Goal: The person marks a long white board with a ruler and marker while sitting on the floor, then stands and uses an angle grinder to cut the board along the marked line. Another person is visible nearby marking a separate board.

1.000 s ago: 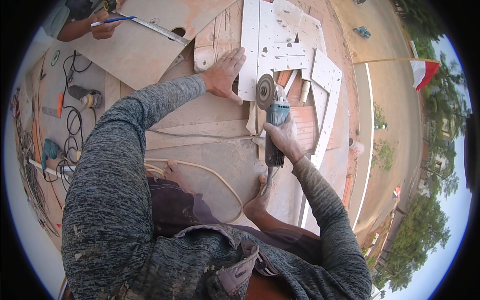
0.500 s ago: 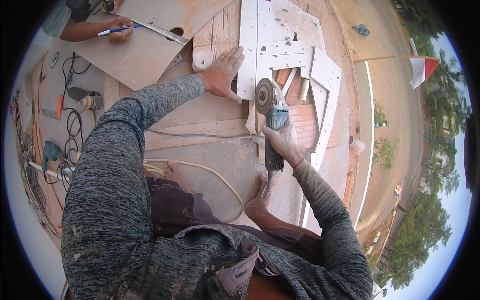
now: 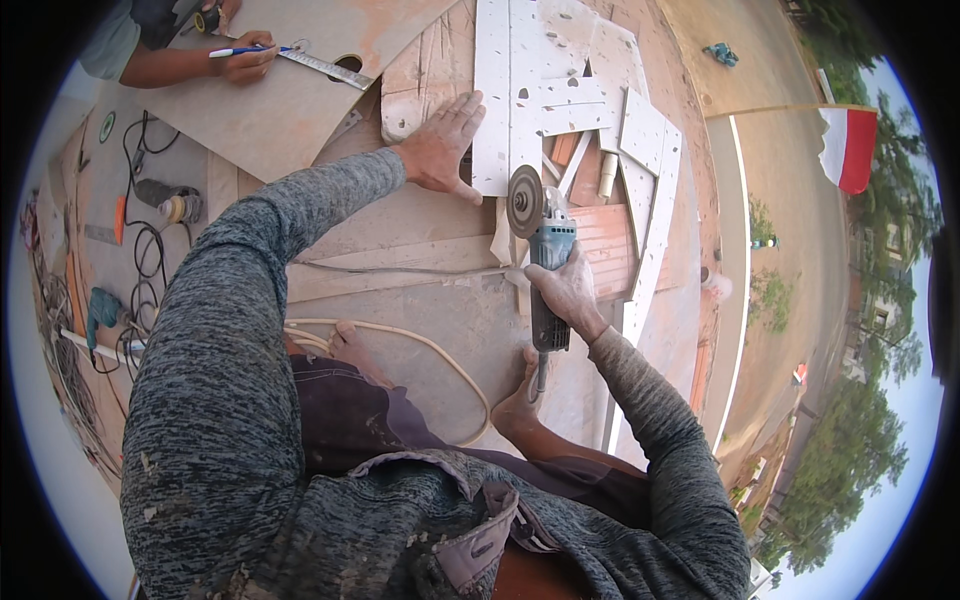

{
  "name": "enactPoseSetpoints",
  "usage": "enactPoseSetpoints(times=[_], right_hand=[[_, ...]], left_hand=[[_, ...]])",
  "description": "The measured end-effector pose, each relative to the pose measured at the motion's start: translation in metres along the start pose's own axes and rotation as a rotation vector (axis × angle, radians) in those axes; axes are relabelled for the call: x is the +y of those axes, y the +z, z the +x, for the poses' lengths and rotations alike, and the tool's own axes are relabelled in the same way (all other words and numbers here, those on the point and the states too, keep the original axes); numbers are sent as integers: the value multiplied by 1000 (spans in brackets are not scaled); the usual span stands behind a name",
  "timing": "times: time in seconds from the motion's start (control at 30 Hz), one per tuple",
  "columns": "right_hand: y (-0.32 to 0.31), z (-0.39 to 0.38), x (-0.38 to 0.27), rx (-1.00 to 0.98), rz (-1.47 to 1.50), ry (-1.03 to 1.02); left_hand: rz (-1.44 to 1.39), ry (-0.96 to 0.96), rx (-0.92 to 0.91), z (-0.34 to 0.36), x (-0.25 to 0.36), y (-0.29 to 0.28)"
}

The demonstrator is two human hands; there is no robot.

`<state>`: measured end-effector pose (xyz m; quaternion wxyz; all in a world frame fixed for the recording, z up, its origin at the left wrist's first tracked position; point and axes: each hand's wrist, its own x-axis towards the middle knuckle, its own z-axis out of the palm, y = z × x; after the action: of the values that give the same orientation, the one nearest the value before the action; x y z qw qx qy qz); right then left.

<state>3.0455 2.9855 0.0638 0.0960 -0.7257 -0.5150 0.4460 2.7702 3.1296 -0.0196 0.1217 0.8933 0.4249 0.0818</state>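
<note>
My right hand (image 3: 566,290) is wrapped round the body of a teal and black angle grinder (image 3: 552,243). The grinder's disc (image 3: 525,201) stands at the near end of a long white speckled panel (image 3: 507,90); whether it touches the edge I cannot tell. With fingers spread, my left hand (image 3: 443,148) lies flat at the panel's left edge, partly over a dusty pinkish block (image 3: 428,75). From the grinder's rear a cord drops toward my bare foot (image 3: 518,403).
At upper left a co-worker's hand (image 3: 247,60) holds a blue and white pen by a steel ruler (image 3: 325,69) on a large tile (image 3: 290,125). Power tools, among them a teal drill (image 3: 102,312), lie left among black cords. White offcuts (image 3: 645,140) lie right; a beige hose (image 3: 440,357) loops by my feet.
The grinder and my right hand have shifted very slightly, the disc turning a little more face-on. The co-worker's pen hand has moved slightly right. The flag in the background has unfurled.
</note>
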Motion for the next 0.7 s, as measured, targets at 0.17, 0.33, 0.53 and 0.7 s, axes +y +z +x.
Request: enactPoseSetpoints(times=[0.17,0.33,0.53,0.7], right_hand=[[3,6,10,-15,-10,0],[6,8,6,-14,-32,25],[3,13,-4,8,19,-34],[3,28,-4,60,45,-91]], left_hand=[[-5,9,-2,2,1,-1],[-22,20,21,0,-1,-1],[-12,22,31,-1,-1,1],[-11,35,56,0,-2,2]])
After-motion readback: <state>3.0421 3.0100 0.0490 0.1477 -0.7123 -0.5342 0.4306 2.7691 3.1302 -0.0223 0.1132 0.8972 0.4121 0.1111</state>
